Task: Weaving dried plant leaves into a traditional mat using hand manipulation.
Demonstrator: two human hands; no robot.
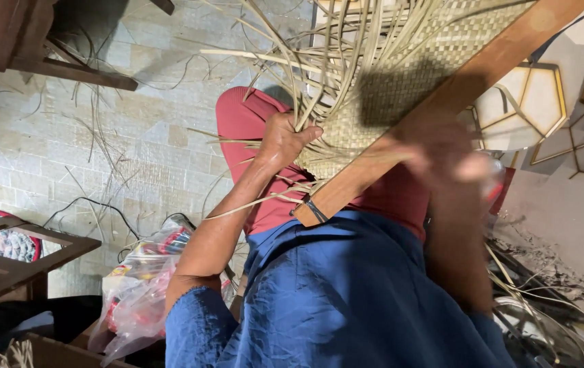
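Seen from above, a person in a blue shirt and red trousers sits over a woven cane panel (401, 102) set in a long wooden frame (442, 109) that slants from 7 o'clock to 1 o'clock across the lap. The left hand (284, 140) sits near the centre of the view, clenched around a bunch of loose cane strips (312, 68) that fan upward toward 12 o'clock; the woven panel lies just beside it at 3 o'clock. The strips are pale, flat, thin and springy, while the finished weave shows a tight checkered texture. The right hand (452, 160) rests on the wooden frame at 3 o'clock, but it is blurred by motion, so whether it grips anything cannot be told. A dark band (315, 211) wraps the frame's lower end. On the tiled floor (47, 143), stray cane scraps lie scattered at 9 o'clock, a crumpled clear plastic bag (139, 279) sits at 7 o'clock, and part of another wooden frame (26, 262) shows at 8 o'clock.
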